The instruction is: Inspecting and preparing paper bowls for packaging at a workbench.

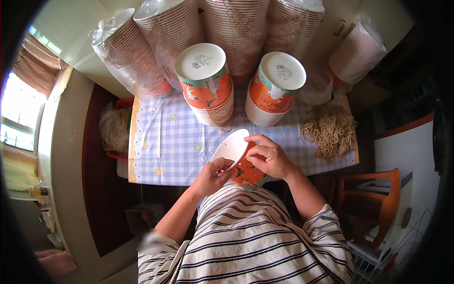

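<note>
Close to my body, an orange paper bucket (pixel 250 174) with dark bat shapes is tilted so its white inside shows. My left hand (pixel 213 177) grips its rim, with the thumb over the edge. On the other side, my right hand (pixel 270 158) has a finger at the rim, and its thumb and fingertips pinch close against the orange outer wall. Whatever lies in that pinch is too small to make out. A small thin tan piece shows at the bucket's white inner wall.
Two short stacks of upturned buckets, a left stack (pixel 208 92) and a right stack (pixel 274 94), stand on the checked tablecloth (pixel 179 151). Tall bagged stacks (pixel 236 33) line the back. A heap of tan cords (pixel 329 132) lies at the right. A wooden chair (pixel 369 203) stands at lower right.
</note>
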`<state>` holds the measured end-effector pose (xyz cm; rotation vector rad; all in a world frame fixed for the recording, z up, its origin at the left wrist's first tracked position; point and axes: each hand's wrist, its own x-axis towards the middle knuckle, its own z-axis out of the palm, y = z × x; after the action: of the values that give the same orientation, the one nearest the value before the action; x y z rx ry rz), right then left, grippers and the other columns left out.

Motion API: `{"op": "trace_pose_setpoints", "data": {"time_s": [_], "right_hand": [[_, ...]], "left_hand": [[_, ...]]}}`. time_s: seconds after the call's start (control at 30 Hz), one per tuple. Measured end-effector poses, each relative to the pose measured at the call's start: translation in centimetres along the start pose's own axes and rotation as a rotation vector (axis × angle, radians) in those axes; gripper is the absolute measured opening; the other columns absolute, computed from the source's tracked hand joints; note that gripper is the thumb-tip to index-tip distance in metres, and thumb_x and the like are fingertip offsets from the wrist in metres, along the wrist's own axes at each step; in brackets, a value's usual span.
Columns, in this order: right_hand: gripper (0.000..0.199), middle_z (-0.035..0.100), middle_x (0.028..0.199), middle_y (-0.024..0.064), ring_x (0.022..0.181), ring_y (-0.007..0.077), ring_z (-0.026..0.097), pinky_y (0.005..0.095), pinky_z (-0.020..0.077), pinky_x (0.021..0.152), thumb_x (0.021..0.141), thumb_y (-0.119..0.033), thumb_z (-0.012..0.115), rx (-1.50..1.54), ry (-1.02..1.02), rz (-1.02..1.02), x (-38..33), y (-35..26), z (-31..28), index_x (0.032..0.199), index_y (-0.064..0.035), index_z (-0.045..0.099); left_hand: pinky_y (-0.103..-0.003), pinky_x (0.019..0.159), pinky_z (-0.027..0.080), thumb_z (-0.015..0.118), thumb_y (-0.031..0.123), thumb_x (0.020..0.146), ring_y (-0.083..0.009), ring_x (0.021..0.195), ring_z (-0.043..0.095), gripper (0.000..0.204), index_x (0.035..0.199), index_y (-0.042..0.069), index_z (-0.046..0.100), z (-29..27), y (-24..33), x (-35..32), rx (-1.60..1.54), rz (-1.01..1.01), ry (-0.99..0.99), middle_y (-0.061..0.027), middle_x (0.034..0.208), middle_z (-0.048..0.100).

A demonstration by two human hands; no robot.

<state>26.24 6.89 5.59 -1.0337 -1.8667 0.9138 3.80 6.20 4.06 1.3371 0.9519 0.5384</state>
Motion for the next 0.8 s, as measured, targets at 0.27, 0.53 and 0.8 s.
{"op": "trace_pose_setpoints", "data": {"time_s": [0.27, 0.53, 0.8], "right_hand": [[0.009, 0.059, 0.096, 0.0075, 0.088, 0.0221, 0.060, 0.0307, 0.0482, 0.076, 0.075, -0.001, 0.065, -0.078, 0.069, 0.037, -0.2, -1.5, -3.3, 0.084, -0.0034, 0.063], [0.011, 0.058, 0.079, 0.0034, 0.061, 0.0070, 0.048, 0.0192, 0.0364, 0.052, 0.076, 0.005, 0.064, -0.152, 0.237, -0.104, 0.4, -4.9, -7.5, 0.083, -0.0028, 0.063], [0.013, 0.060, 0.075, 0.0068, 0.066, 0.0170, 0.058, 0.0273, 0.0451, 0.057, 0.074, 0.002, 0.066, 0.025, 0.152, -0.189, 2.3, -9.5, -7.2, 0.085, -0.0029, 0.064]], "left_hand": [[-0.040, 0.093, 0.041, 0.062, -0.002, 0.073, -0.0254, 0.094, 0.058, 0.022, 0.091, 0.010, 0.066, -0.2, 1.0, -0.5, 0.658, 0.308, 0.047, -0.0056, 0.086, 0.058], [-0.054, 0.104, 0.027, 0.066, 0.002, 0.061, -0.0325, 0.127, 0.037, 0.028, 0.082, 0.020, 0.068, -1.9, -2.0, -0.2, 1.099, 0.577, 0.149, -0.0052, 0.125, 0.049], [-0.045, 0.095, 0.043, 0.062, -0.005, 0.063, -0.0335, 0.121, 0.044, 0.036, 0.092, 0.017, 0.068, -3.3, -5.3, 0.8, 0.963, 0.626, 0.165, -0.0121, 0.131, 0.046]]}}
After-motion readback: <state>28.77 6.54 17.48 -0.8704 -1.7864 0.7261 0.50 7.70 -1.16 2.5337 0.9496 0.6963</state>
